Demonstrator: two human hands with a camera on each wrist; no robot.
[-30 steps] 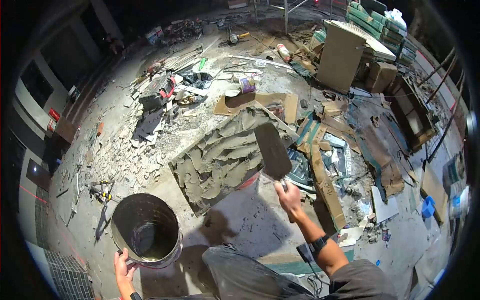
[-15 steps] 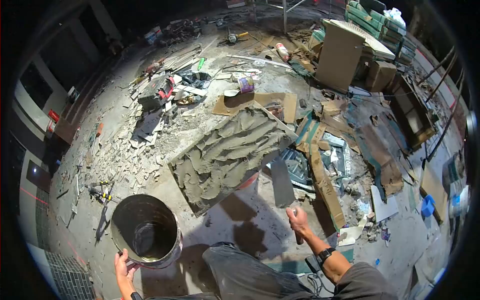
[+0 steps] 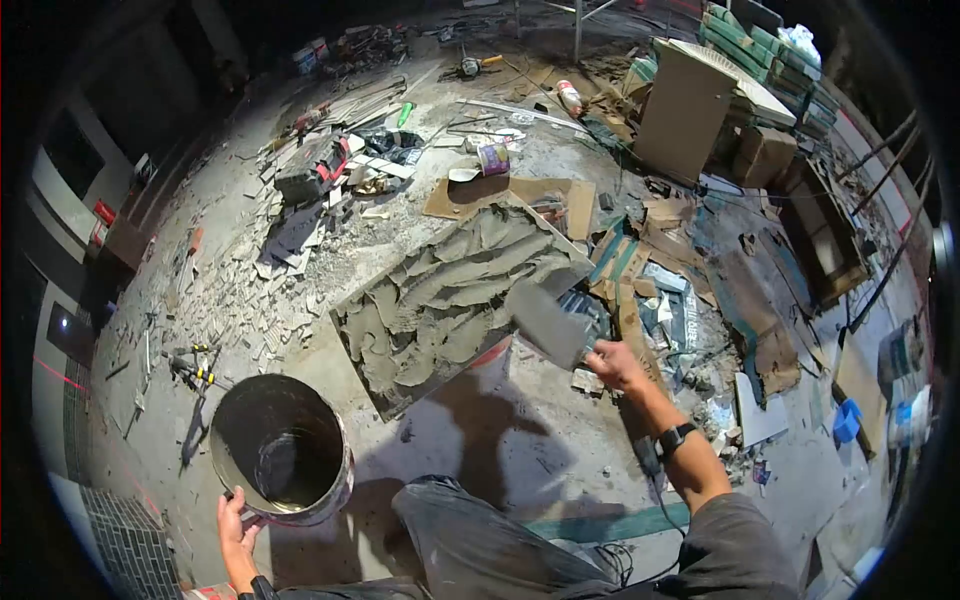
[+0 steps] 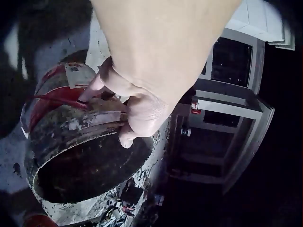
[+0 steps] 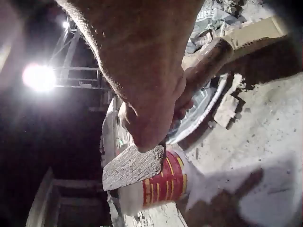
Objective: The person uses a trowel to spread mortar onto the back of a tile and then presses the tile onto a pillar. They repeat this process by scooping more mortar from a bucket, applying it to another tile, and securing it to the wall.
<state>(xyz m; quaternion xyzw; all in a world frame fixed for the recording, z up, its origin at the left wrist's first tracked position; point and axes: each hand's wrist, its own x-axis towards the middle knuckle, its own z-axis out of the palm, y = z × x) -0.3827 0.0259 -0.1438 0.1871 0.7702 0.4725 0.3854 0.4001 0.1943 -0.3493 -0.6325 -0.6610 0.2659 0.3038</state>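
My left hand [image 3: 238, 535] grips the near rim of a dark bucket [image 3: 340, 480], which stands at the lower left of the head view; in the left wrist view the thumb and fingers pinch the bucket rim [image 4: 94, 124]. My right hand [image 3: 617, 364] holds a flat trowel [image 3: 548, 325] by its handle, the blade pointing left over the lower right edge of a mortar-covered slab [image 3: 450, 290]. Ridged grey mortar covers the slab's top. The right wrist view has the fingers wrapped around the trowel handle [image 5: 208, 64], with a red and yellow container [image 5: 165, 182] beneath the blade.
Broken tile pieces [image 3: 250, 300] and a toolbox [image 3: 300, 180] lie to the left. Cardboard [image 3: 470, 197] and a purple tub [image 3: 493, 159] are behind the slab. Torn cardboard strips [image 3: 765, 330] and a blue object [image 3: 847, 421] lie on the right. Pliers-like tools [image 3: 190, 370] lie near the bucket.
The trowel dropped toward me and right of the slab, then came back up and left, its blade now turned to the slab's edge. My left hand still holds the bucket rim.
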